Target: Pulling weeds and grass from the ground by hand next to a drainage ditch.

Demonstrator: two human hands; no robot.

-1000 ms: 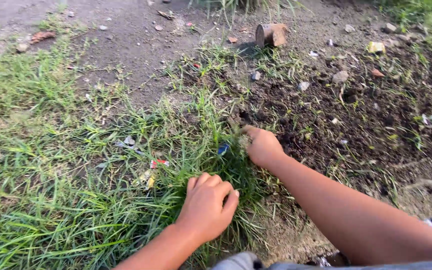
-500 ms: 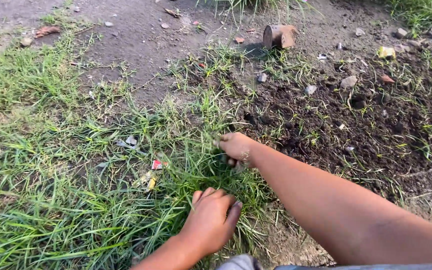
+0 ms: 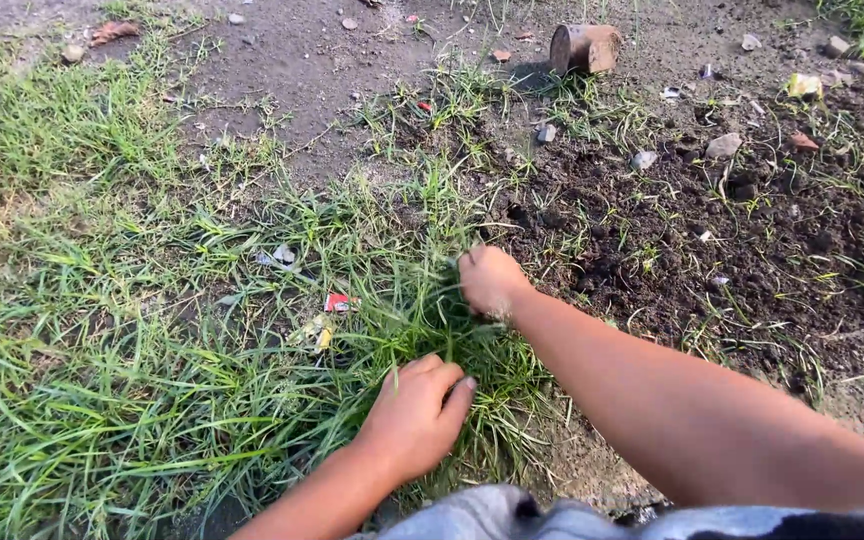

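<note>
Outdoor ground fills the view: thick green grass (image 3: 82, 400) on the left, dark turned soil (image 3: 692, 240) on the right, packed dirt beyond. We note small litter scraps (image 3: 324, 318) lying among the blades left of centre, and a short cut piece of wood (image 3: 584, 46) resting on its side at the far edge, well apart from our hands.

Our left hand (image 3: 414, 415) sits low at centre, knuckles up, fingers curled down into the grass tuft (image 3: 422, 320) in front of us, clenched on blades near their base. Its forearm enters from the bottom edge, rising toward the tuft. Our right hand (image 3: 490, 280) lies just beyond and right of it, at the line where grass meets soil, fist closed with the back of the hand toward us; we judge it is grasping blades, though the fingertips are buried and we cannot confirm what they pinch. The right forearm runs in long from the lower right corner, nearly straight.

We judge the pull goes best gripped close to the roots, drawn steadily toward the loosened soil side, so stems do not snap above ground.
</note>
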